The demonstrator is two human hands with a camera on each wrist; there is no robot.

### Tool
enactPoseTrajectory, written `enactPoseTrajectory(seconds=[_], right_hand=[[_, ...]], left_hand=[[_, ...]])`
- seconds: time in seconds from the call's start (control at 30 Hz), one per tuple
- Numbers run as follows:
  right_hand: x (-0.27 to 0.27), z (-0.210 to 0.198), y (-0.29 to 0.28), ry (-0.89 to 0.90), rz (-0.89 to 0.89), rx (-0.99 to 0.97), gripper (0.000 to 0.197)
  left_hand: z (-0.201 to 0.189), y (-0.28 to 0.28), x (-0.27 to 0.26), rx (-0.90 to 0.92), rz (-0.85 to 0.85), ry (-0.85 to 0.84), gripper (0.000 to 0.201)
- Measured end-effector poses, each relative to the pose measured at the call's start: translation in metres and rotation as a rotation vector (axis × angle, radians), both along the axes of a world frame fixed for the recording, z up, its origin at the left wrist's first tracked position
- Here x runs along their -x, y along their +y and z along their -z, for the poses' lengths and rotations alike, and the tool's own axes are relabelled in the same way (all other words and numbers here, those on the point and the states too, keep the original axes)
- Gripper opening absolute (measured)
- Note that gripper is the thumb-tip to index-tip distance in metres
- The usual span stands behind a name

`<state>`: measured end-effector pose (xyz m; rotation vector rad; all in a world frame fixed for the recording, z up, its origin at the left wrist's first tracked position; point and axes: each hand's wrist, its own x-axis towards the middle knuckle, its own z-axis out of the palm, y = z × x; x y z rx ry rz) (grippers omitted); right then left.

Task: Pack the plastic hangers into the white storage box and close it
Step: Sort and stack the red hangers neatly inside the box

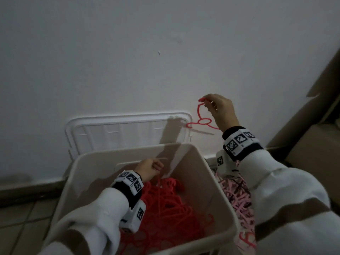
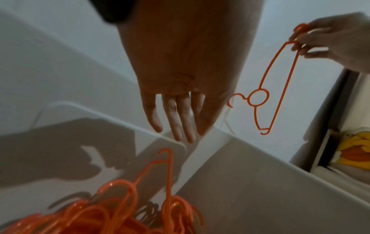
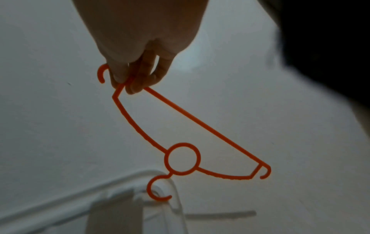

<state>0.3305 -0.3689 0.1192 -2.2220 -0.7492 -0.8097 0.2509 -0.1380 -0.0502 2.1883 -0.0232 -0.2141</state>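
Note:
The white storage box [image 1: 195, 181] stands open with a heap of red plastic hangers [image 1: 165, 205] in it. My left hand [image 1: 150, 170] hovers inside the box over the heap [image 2: 112, 212]. The left wrist view shows that hand [image 2: 180, 123] with straight fingers, holding nothing. My right hand [image 1: 219, 109] is raised above and to the right of the box. It pinches one end of a single red hanger [image 1: 198, 111], which dangles with its hook near the lid's corner. The right wrist view shows its fingers [image 3: 130, 80] gripping the hanger [image 3: 200, 124].
The white lid [image 1: 128, 129] leans on the wall behind the box. A pile of pink hangers [image 1: 237, 196] lies on the floor to the right of the box. Cardboard boxes [image 1: 312, 144] stand at the far right. Tiled floor [image 1: 22, 227] shows at lower left.

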Motion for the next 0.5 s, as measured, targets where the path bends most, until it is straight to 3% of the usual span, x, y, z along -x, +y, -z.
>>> enactPoseTrajectory(seconds=[0.13,0.27,0.4,0.5], right_hand=[[0.032,-0.041,0.022,-0.161,-0.045,-0.053,0.019],[0.06,-0.062,0.055,-0.174,-0.067,-0.178,0.019],[0.069,-0.042,0.086,0.006,-0.119,-0.333,0.018],[0.066,-0.003,0.103,0.226,-0.1,-0.424,0.015]], left_hand=[[-0.023,0.012,0.017,-0.002,-0.034,-0.052,0.029],[-0.034,0.038,0.038,-0.027,-0.101,-0.08,0.022],[-0.032,0.066,0.056,-0.036,-0.192,-0.044,0.02],[-0.026,0.082,0.071,-0.041,-0.287,0.027,0.033]])
